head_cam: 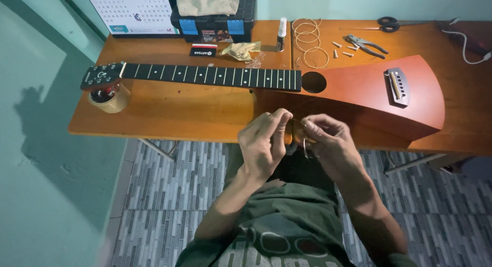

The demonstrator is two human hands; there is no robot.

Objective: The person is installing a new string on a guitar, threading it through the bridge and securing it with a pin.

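Observation:
A small reddish-brown travel guitar (369,92) lies flat on the wooden table (169,113), its black neck (210,74) pointing left and no strings on it. The headstock (102,74) rests on a roll of tape (108,99). Both my hands are in front of the table's near edge, close together. My left hand (264,144) and my right hand (328,144) pinch a thin coiled guitar string (303,139) between their fingertips. The string is fine and mostly hidden by my fingers.
At the back of the table lie several coiled strings (310,41), white bridge pins (344,49), pliers (366,45), scissors (389,25), a small bottle (281,35), a crumpled cloth (241,50), a black toolbox (215,18) and a calendar (130,10). A tiled floor lies below.

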